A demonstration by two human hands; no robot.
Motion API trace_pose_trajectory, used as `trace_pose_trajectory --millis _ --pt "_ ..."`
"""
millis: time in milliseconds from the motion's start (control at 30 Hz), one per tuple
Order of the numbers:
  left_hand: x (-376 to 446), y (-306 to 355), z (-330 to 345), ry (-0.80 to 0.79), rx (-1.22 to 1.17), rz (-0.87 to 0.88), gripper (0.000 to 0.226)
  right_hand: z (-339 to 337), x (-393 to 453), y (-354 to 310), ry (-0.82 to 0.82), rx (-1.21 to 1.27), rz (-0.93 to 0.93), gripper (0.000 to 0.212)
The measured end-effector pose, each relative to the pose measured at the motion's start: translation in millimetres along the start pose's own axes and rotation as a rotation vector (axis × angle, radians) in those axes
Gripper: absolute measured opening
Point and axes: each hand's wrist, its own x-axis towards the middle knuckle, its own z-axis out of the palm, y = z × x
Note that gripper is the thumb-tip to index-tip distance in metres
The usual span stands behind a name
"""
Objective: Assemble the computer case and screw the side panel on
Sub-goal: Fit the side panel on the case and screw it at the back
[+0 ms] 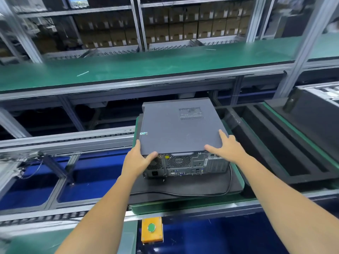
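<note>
A dark grey computer case [185, 163] lies on its side on a black pad, its rear ports and fans facing me. The grey side panel [176, 129] covers its top, with a vent grid near the far right. My left hand [137, 158] grips the panel's near left corner, thumb on the near edge and fingers along the left side. My right hand [226, 147] lies on the near right corner with fingers spread, index finger pointing along the right edge and thumb along the near edge. No screws or screwdriver show.
The black pad [183, 187] sits on a green pallet [183, 204] on the conveyor; a black cable [216, 194] loops across it. Black foam trays [286, 143] lie to the right. An orange box with a green button [151, 229] is mounted below. A green shelf [146, 65] runs behind.
</note>
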Motion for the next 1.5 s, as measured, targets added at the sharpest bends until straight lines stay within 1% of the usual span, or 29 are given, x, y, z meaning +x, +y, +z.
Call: trace_pose_trajectory --millis 67,100,233,300,400,467,500,533,567,600,633,667,767,800,867,933,1000,1133,1300,1433,1500 --pt "3 0 0 0.005 0.006 -0.026 0.095 -6 -3 7 -0.049 0.048 -0.05 0.103" --pt "3 1 0 0.003 0.01 -0.033 0.092 -8 -4 10 -0.044 0.044 -0.079 0.101" --pt "4 0 0 0.017 0.038 -0.016 0.084 -7 -5 12 0.042 0.008 -0.103 0.095" --pt "2 -1 0 0.031 0.037 0.018 0.075 -6 -5 13 0.057 0.027 -0.097 0.093" --pt "-4 -2 -1 0.006 -0.041 -0.002 0.064 -7 -8 18 0.071 0.083 -0.122 0.086" --pt "-8 -4 -4 0.011 -0.158 -0.051 0.059 -10 -11 21 0.061 0.107 -0.147 0.079" --pt "-13 -5 -5 0.04 -0.223 -0.074 0.054 -11 -11 22 0.046 0.112 -0.152 0.075" --pt "-20 -7 -3 0.103 -0.273 -0.09 0.046 -13 -11 24 0.025 0.117 -0.152 0.072" --pt "-30 -9 1 0.2 -0.293 -0.101 0.033 -15 -11 25 0.007 0.127 -0.147 0.069" --pt "-41 -12 8 0.294 -0.274 -0.106 0.019 -16 -10 27 0.005 0.143 -0.147 0.067" --pt "-52 -15 17 0.338 -0.213 -0.106 0.016 -15 -10 28 0.029 0.164 -0.153 0.065" --pt "-61 -17 30 0.301 -0.116 -0.093 0.018 -14 -9 28 0.081 0.204 -0.159 0.061" --pt "-75 -16 74 -0.001 0.164 0.032 0.013 -8 -8 22 0.315 0.407 -0.166 0.039" --pt "-73 -13 85 -0.047 0.214 0.067 0.015 -7 -7 20 0.379 0.43 -0.169 0.033" --pt "-65 -7 98 -0.077 0.3 0.096 0.019 -7 -3 17 0.449 0.401 -0.187 0.024" --pt "-57 -5 108 -0.09 0.373 0.092 0.021 -8 1 19 0.471 0.378 -0.206 0.018" --pt "-52 -5 114 -0.092 0.386 0.074 0.02 -8 5 24 0.505 0.377 -0.201 0.017" --pt "-44 -5 120 -0.112 0.404 0.11 0.023 -9 9 35 0.523 0.381 -0.136 0.017" --pt "-42 -8 117 -0.2 0.424 0.174 0.026 -21 11 36 0.567 0.508 -0.036 0.015" --pt "-40 4 106 -0.289 0.429 0.199 0.023 -33 7 33 0.558 0.517 -0.003 0.011" --pt "-42 18 101 -0.306 0.41 0.267 0.022 -38 5 32 0.557 0.513 0.012 0.012"
